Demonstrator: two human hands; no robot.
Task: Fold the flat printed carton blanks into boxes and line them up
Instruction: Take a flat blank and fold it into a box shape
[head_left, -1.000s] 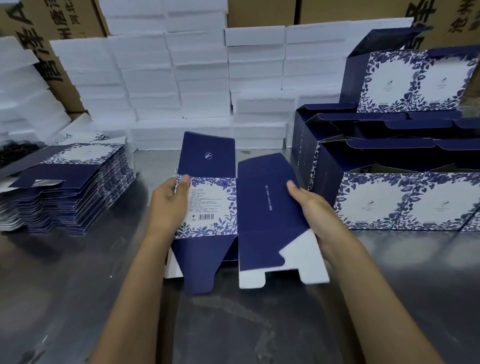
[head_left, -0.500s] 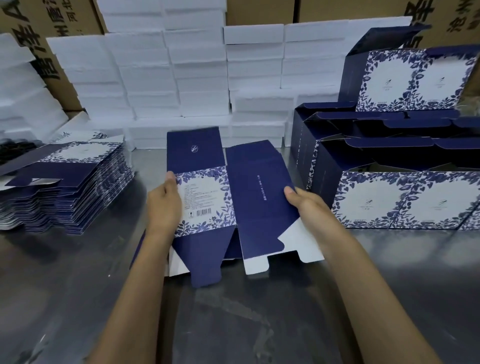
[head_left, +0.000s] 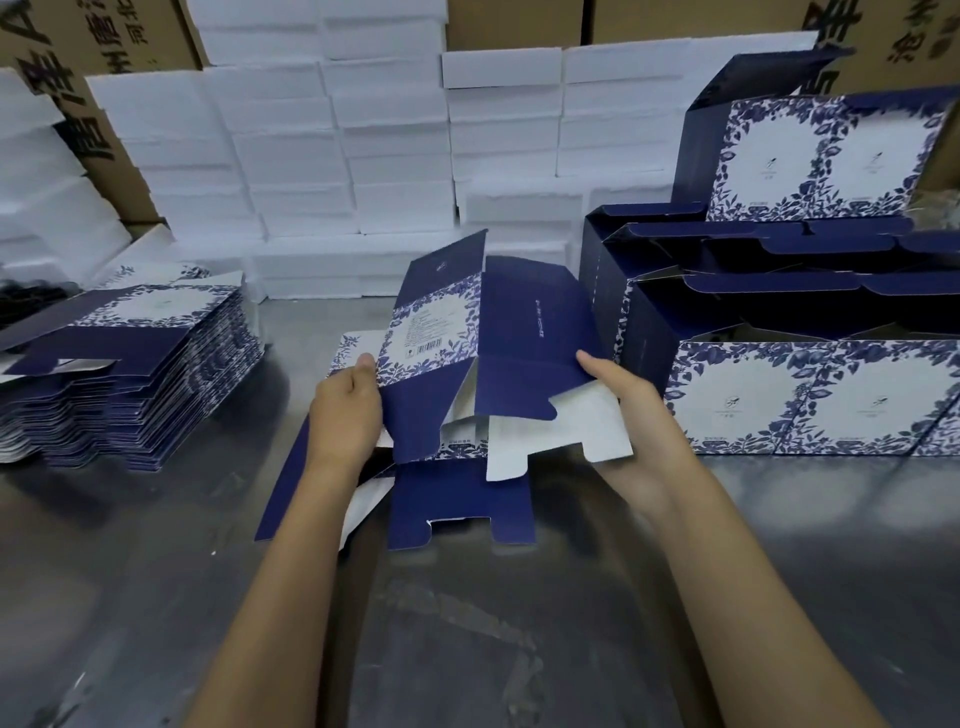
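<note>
Your left hand (head_left: 347, 410) is pinching the left edge of the carton (head_left: 467, 374), thumb on the flowery panel. Your right hand (head_left: 621, 400) is gripping the right edge, thumb on the dark blue panel. You are holding both sides, probably so you can push them together and make the flat card pop open into a box. The carton is sitting above the grey table (head_left: 467, 649), right in front of you, with its bottom flaps hanging loose. The stack of flat cartons (head_left: 130, 374) is waiting on your left, easy to reach. The finished boxes (head_left: 810, 395) are lined up on your right.
</note>
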